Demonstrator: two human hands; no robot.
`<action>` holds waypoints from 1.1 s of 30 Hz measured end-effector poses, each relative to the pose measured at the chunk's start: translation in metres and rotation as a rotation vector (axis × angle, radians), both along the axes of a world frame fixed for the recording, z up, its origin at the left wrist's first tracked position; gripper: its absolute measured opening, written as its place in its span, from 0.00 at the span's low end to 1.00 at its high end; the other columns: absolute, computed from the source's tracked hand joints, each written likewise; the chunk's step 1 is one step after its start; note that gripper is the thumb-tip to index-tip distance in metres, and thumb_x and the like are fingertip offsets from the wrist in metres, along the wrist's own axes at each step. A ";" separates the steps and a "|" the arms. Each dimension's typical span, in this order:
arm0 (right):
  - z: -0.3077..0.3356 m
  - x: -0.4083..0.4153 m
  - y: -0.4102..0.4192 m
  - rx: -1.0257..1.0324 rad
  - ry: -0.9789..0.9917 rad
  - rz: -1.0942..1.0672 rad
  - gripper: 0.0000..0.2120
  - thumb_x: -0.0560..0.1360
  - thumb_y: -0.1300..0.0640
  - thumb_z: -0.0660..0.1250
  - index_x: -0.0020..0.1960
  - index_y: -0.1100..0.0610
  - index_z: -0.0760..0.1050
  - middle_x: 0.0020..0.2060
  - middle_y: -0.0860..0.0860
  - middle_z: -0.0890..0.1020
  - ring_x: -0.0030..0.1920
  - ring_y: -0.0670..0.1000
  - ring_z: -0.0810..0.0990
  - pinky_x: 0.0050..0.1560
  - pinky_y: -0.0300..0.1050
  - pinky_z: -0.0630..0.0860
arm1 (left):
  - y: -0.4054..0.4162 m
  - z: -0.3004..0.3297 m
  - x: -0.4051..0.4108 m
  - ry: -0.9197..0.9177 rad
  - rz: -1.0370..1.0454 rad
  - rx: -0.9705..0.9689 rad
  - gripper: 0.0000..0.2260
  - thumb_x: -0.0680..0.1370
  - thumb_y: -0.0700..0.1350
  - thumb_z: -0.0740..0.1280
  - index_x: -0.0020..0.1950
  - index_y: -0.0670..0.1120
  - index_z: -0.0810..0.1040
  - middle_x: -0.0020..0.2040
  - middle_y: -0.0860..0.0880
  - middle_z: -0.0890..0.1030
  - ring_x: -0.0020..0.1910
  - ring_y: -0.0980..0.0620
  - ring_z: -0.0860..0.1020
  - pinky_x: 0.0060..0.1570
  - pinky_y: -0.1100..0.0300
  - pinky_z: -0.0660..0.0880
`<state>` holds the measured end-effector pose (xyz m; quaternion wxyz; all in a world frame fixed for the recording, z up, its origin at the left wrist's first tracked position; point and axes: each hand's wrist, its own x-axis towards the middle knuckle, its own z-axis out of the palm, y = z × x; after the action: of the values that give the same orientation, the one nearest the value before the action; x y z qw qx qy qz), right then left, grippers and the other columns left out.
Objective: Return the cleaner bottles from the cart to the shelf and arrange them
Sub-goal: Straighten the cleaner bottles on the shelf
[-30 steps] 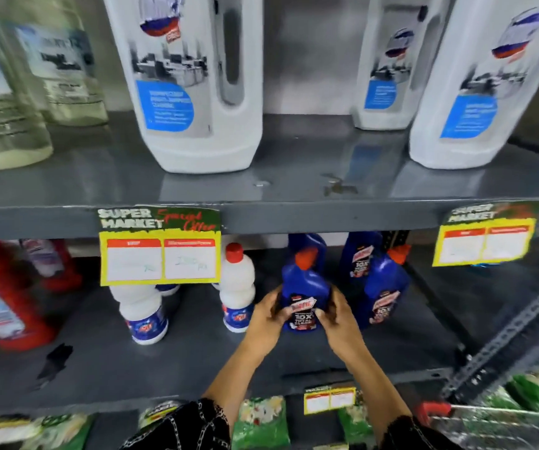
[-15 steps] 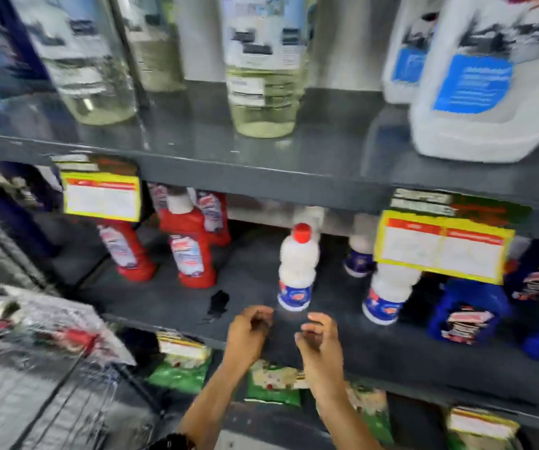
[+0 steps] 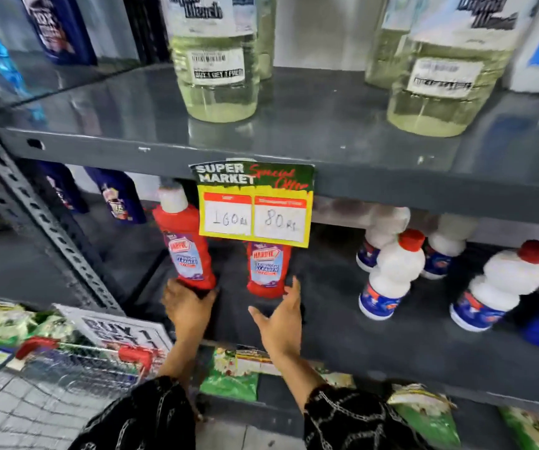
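Two red cleaner bottles stand on the grey middle shelf (image 3: 342, 339). My left hand (image 3: 187, 306) grips the base of the left red bottle (image 3: 183, 245), which leans slightly. My right hand (image 3: 279, 319) is open, fingers spread, its tips just touching the base of the right red bottle (image 3: 269, 271), whose top is hidden behind a yellow price tag (image 3: 253, 206). Several white bottles with red caps (image 3: 391, 274) stand to the right on the same shelf. The wire cart (image 3: 66, 362) is at lower left.
Clear jugs of pale yellow liquid (image 3: 217, 56) stand on the upper shelf. Dark blue bottles (image 3: 118, 196) sit at the back left, behind a perforated steel upright (image 3: 44, 222). Green packets (image 3: 229, 375) lie on the lower shelf. A "Buy 1 Get 1" sign (image 3: 115, 329) leans by the cart.
My hands left the blue bottle on the right and moved left along the shelf, past the white bottles. My left hand has taken hold of a red bottle; my right has reached the other.
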<state>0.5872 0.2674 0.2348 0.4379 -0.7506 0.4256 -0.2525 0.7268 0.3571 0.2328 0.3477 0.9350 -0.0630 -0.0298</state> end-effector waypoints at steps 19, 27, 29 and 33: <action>-0.005 0.065 0.012 -0.272 0.241 -0.422 0.50 0.51 0.38 0.77 0.64 0.61 0.65 0.49 0.59 0.78 0.50 0.61 0.78 0.49 0.57 0.75 | -0.006 -0.003 0.011 -0.119 0.049 0.044 0.40 0.62 0.60 0.74 0.62 0.34 0.67 0.60 0.34 0.72 0.61 0.34 0.69 0.56 0.38 0.70; -0.007 0.067 0.009 -0.205 0.266 -0.357 0.51 0.55 0.38 0.76 0.69 0.60 0.60 0.58 0.57 0.76 0.60 0.59 0.74 0.57 0.56 0.70 | -0.006 -0.002 0.012 -0.087 0.045 0.024 0.40 0.62 0.60 0.75 0.62 0.35 0.66 0.61 0.35 0.71 0.63 0.34 0.68 0.59 0.37 0.68; -0.006 0.064 0.008 -0.155 0.260 -0.332 0.51 0.57 0.39 0.77 0.70 0.59 0.58 0.63 0.57 0.74 0.63 0.58 0.72 0.60 0.55 0.68 | -0.006 -0.001 0.012 -0.072 0.032 0.029 0.41 0.63 0.58 0.75 0.63 0.34 0.66 0.62 0.34 0.70 0.64 0.33 0.67 0.60 0.37 0.67; -0.001 0.037 0.006 -0.047 0.173 -0.250 0.47 0.60 0.49 0.78 0.72 0.56 0.57 0.68 0.55 0.69 0.68 0.57 0.68 0.65 0.52 0.67 | 0.001 -0.005 -0.006 -0.042 0.049 0.075 0.42 0.66 0.53 0.75 0.67 0.28 0.62 0.65 0.26 0.67 0.65 0.30 0.65 0.64 0.38 0.61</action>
<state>0.6246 0.2729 0.2337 0.3471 -0.7208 0.5457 -0.2492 0.7203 0.3577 0.2282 0.3116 0.9491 -0.0462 -0.0037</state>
